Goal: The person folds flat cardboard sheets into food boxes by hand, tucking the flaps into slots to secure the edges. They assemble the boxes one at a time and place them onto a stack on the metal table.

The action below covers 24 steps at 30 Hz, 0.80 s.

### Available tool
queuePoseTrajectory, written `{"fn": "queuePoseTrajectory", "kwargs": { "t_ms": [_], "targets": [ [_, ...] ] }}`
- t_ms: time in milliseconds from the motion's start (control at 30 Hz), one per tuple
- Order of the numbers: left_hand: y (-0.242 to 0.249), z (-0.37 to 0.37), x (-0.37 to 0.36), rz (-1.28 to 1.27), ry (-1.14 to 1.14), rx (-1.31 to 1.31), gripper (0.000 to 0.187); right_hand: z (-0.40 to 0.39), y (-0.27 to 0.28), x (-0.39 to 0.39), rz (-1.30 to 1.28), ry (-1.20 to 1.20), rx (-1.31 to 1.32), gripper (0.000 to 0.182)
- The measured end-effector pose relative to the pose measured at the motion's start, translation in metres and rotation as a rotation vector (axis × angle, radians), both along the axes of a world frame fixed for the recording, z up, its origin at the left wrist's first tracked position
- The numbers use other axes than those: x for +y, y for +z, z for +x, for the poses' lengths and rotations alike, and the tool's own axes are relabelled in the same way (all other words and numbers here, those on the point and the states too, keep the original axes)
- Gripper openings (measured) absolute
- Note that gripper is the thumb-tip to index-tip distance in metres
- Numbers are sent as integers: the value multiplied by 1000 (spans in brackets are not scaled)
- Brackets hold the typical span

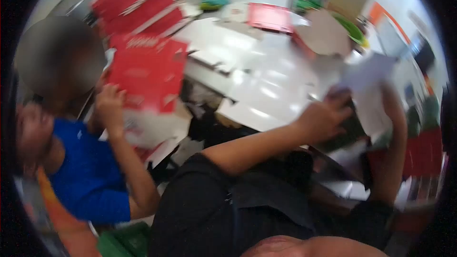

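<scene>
A pale sheet of paper or thin card (373, 83), blurred by motion, is held up at the right, between my two hands. My left hand (328, 114) reaches across from the left with its fingers bent at the sheet's near left edge. At the sheet's right edge is my right hand (390, 97), smeared, its fingers partly hidden by the sheet. A dark green surface (350, 131) shows just below my left hand.
On my left a person in a blue shirt (90, 171) holds a red printed cardboard piece (147, 74). Stacked red cardboard (135, 2) stands behind it. White flat sheets (266, 85) cover the table ahead. A pink-red flat piece (270, 17) and a green basin (350, 28) lie farther back.
</scene>
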State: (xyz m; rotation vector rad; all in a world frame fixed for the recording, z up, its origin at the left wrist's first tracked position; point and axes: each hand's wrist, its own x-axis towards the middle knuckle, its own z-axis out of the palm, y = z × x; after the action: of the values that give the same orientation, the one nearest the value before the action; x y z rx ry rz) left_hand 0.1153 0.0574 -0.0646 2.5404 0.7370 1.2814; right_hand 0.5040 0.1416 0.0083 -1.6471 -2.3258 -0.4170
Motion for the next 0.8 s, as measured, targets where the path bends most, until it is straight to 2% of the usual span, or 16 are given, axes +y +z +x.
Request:
{"fn": "queuePoseTrajectory", "kwargs": {
  "t_ms": [67,167,267,367,533,633,800],
  "targets": [
    [-10,8,4,95,95,-22,52,20,-8,13,-35,8,33,44],
    [-6,3,2,-12,38,3,53,26,-9,20,-122,-1,88,48],
    [-6,5,4,41,67,-21,60,22,-6,19,-207,-30,164,51],
    [15,-6,-12,-35,13,-15,68,18,1,13,-292,-45,256,54],
    [21,-1,-11,-67,57,14,72,4,20,0,-605,-129,518,59],
    [22,3,-10,-94,69,36,73,-20,23,-14,-423,-362,353,61],
    [23,4,-5,-120,35,-1,77,30,-4,10,-367,-241,357,55]
  ]
}}
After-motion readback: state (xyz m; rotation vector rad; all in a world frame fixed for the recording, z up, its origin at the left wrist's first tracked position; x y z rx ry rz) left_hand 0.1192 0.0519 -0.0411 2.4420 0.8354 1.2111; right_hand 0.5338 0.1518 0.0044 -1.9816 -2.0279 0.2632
